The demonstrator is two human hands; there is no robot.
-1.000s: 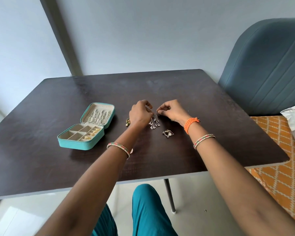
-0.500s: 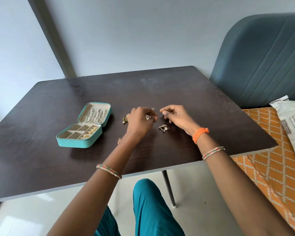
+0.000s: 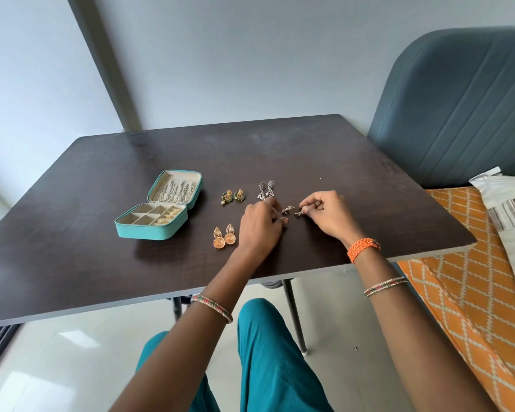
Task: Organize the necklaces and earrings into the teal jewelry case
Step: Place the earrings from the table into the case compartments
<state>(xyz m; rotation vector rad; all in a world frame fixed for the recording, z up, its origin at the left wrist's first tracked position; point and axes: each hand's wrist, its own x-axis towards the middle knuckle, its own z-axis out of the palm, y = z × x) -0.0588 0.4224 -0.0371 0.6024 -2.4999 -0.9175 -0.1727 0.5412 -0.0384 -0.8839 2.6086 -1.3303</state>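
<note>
While both hands are working near the middle of the frame, the left hand (image 3: 260, 224) is pinching one small diamond-shaped silver earring (image 3: 287, 210) at its fingertips, and the right hand (image 3: 329, 214) is gripping the matching earring (image 3: 298, 214) just beside it; the two pieces are sitting close together, low over the dark table (image 3: 72, 263), though whether they are touching it is unclear. The teal jewelry case (image 3: 158, 217) is lying open left of centre, its lid tilting back with necklaces (image 3: 176, 191) hanging inside and small gold pieces (image 3: 168, 216) resting in the right-hand compartments of the tray. Between the case and the hands, a green-and-gold earring pair (image 3: 233, 196) is lying near a silver dangling pair (image 3: 265, 190), the latter just above the left hand. A larger gold jhumka pair (image 3: 224, 237) is lying below them, just left of the left wrist.
</note>
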